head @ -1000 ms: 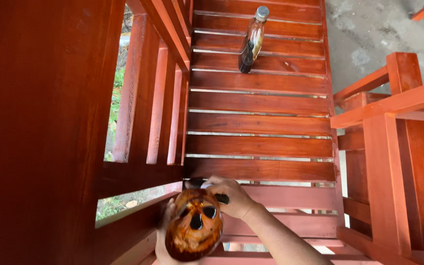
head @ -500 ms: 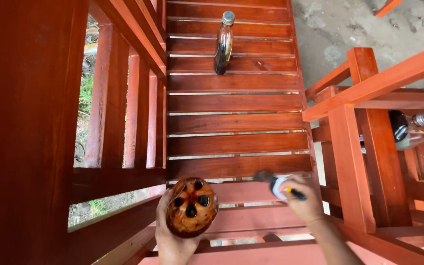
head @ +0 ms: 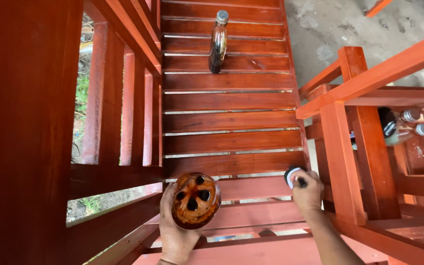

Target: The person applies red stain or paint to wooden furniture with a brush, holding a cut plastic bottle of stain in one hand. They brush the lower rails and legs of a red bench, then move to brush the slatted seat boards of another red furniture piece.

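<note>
My left hand (head: 175, 234) grips a stain-smeared brown plastic bottle (head: 195, 199), held bottom end up toward the camera, over the near slats of a red-stained wooden bench (head: 231, 142). My right hand (head: 307, 192) is closed around a small brush or applicator with a white and black head (head: 293, 175), pressed against the right end of a seat slat beside the bench's side post (head: 342, 162).
A dark glass bottle with a metal cap (head: 218, 41) stands upright on the far slats. Two more capped bottles (head: 403, 125) lie behind the right armrest frame. A slatted backrest (head: 123, 98) rises at left; a concrete floor (head: 349, 24) lies at upper right.
My right hand moved from the brown bottle to the right end of the slat, carrying the applicator. My left hand stays on the brown bottle. The view tilted slightly.
</note>
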